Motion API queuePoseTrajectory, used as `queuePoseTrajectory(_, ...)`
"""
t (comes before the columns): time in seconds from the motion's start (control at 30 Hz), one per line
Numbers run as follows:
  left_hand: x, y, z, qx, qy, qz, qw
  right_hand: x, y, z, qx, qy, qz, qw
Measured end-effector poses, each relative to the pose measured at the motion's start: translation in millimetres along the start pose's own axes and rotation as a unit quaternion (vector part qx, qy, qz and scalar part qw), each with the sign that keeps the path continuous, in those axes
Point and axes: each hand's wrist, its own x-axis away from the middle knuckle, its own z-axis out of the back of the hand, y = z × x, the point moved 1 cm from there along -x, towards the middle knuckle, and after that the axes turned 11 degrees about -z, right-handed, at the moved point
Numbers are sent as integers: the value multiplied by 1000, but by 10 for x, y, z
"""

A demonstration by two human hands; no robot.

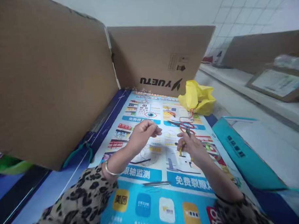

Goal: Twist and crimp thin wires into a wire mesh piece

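Observation:
My left hand (144, 133) is raised over the printed poster sheet (154, 175), thumb and fingers pinched together. Whatever lies between the fingertips is too small to name. Small pliers with yellow handles (182, 148) are gripped in my right hand (193, 146), the dark jaws pointing up and away. Just beyond the jaws, red-handled scissors (183, 125) rest on the sheet. Several thin dark wire pieces (155, 183) lie on the sheet nearer to me. Fine bent wire (141, 159) shows beneath my left hand, partly hidden by it.
Cardboard panels stand at the left (50, 79) and the back (159, 56). A crumpled yellow bag (198, 97) sits at the far right of the sheet. To the right is a teal box (244, 154). Teal handles (78, 153) poke out by the left panel.

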Motion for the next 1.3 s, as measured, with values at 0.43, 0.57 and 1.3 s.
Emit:
queuePoseTrajectory(0.43,139,-152,-11,31,15,-40,999,345,-29,-390,106,-115,18,988)
queuePoseTrajectory(0.57,210,-179,-85,10,2,-71,997,582,-167,-470,154,-165,58,973)
queuePoseTrajectory(1.3,392,-261,-124,-124,-45,-236,963,700,-145,-559,-74,-273,-46,958)
